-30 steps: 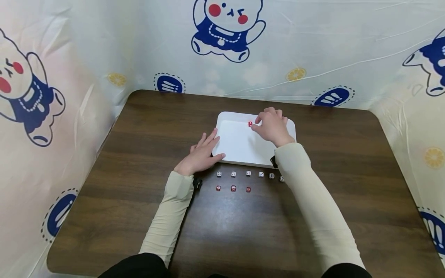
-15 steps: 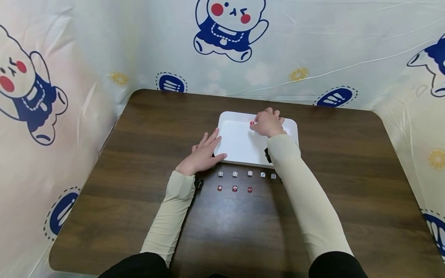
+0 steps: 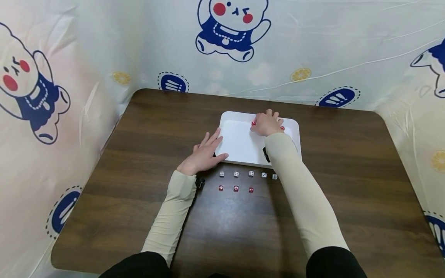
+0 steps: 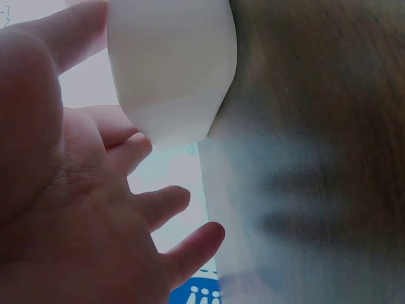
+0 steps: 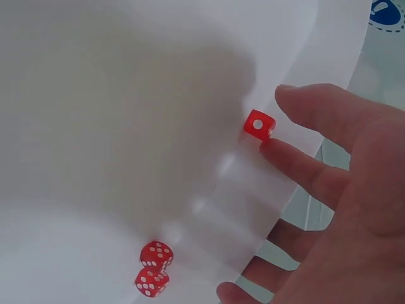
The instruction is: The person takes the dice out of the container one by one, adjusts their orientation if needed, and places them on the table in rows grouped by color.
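A white tray (image 3: 240, 143) lies on the brown table. My left hand (image 3: 201, 156) rests at its left end, fingers spread and fairly straight, the thumb near the front rim; in the left wrist view the fingers touch the tray's side (image 4: 171, 69). Over the tray's far side is my right hand (image 3: 267, 124). Its index fingertip touches or nearly touches a red die (image 5: 259, 125) showing one pip, while the thumb stands apart from it. Two more red dice (image 5: 156, 255) lie together by the tray's wall, beyond the little finger.
In front of the tray stands a row of several white dice (image 3: 236, 174). Nearer me is a row of three red dice (image 3: 236, 188). My right sleeve (image 3: 299, 185) covers part of the table beside the white row. A printed curtain (image 3: 139, 50) borders the table.
My right hand has moved left and closer to the red die in the tray. Red to the right of that hand has come into sight. The left hand stays at the tray.
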A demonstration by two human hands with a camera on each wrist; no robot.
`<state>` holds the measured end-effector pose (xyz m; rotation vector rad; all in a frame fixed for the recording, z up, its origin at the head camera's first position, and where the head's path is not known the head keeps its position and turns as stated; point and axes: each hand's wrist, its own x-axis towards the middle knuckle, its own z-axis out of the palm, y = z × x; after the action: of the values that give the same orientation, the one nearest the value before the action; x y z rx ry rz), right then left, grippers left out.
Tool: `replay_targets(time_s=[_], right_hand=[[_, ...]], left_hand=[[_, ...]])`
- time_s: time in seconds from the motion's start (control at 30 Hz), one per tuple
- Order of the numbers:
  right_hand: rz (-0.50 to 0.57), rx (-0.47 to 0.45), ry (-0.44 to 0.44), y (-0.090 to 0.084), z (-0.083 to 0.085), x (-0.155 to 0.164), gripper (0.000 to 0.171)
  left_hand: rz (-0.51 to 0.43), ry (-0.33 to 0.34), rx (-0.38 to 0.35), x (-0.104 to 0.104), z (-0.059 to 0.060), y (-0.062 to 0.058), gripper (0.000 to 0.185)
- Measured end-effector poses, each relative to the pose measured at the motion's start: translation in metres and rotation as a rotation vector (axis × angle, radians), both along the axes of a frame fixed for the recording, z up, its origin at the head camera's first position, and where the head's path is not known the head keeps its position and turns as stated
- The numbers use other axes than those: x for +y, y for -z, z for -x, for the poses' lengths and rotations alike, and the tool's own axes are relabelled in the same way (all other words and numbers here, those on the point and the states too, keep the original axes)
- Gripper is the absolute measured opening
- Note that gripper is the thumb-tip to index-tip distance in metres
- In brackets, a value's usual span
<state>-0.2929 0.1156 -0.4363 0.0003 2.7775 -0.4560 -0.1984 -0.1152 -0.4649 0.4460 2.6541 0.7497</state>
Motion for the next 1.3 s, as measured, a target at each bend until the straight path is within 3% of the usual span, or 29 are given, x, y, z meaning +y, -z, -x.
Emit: replay_targets(time_s=[0.23, 0.53, 1.3], right_hand=[[-0.005, -0.007, -0.016, 0.0016, 0.0021, -0.0022, 0.030], [-0.012, 0.005, -0.036, 0.0029, -0.0008, -0.0063, 0.018], [-0.050, 0.013, -0.070, 0.0062, -0.0009, -0.0088, 0.016]], left_hand=[[0.015, -0.003, -0.002, 0.0018, 0.0005, -0.0013, 0.075], [0.009, 0.000, 0.003, 0.0013, 0.0006, -0.0007, 0.074], [0.018, -0.003, 0.002, 0.0015, 0.0012, -0.0003, 0.075]])
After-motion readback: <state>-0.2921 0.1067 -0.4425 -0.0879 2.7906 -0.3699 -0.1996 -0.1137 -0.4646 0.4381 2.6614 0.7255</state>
